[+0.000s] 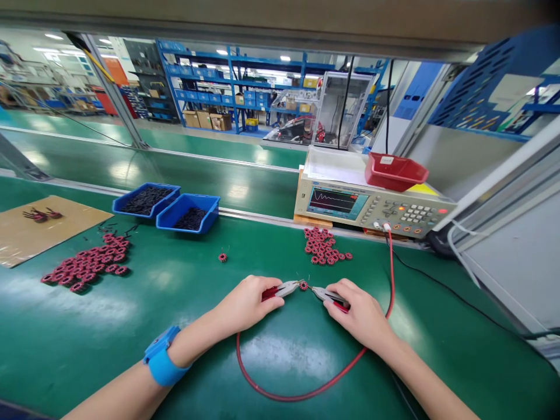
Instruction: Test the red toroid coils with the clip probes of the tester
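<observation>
My left hand is closed around a red-handled test clip. My right hand is closed around a second clip. The two clip tips meet at a small red wound coil held just above the green mat. A red lead loops from the clips up to the tester, whose screen shows a waveform. A blue wrist strap sits on my left wrist.
A pile of red coils lies before the tester; a bigger pile lies at left, one stray coil between. Two blue bins hold black cores. Cardboard sheet at far left. A red tray sits on the tester.
</observation>
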A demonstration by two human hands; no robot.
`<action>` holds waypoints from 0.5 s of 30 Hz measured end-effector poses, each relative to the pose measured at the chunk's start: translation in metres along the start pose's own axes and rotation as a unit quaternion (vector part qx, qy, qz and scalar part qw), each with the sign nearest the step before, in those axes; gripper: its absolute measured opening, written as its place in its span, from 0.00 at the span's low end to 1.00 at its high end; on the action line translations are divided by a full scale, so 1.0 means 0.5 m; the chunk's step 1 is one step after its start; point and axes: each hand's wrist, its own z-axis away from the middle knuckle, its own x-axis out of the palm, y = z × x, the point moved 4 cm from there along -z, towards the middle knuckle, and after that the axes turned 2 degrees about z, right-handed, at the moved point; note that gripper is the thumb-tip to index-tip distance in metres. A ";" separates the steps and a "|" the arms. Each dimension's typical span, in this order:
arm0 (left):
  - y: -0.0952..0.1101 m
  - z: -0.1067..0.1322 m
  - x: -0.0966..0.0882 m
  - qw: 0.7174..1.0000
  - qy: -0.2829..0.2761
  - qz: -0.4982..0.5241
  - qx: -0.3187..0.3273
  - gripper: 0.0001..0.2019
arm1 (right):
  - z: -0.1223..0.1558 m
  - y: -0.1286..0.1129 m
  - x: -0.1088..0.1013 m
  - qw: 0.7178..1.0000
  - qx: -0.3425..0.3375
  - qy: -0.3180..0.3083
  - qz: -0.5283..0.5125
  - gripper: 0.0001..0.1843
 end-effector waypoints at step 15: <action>-0.011 -0.007 0.000 0.999 0.003 0.040 0.012 0.16 | -0.007 0.017 -0.006 0.972 0.003 -0.010 -0.237 0.15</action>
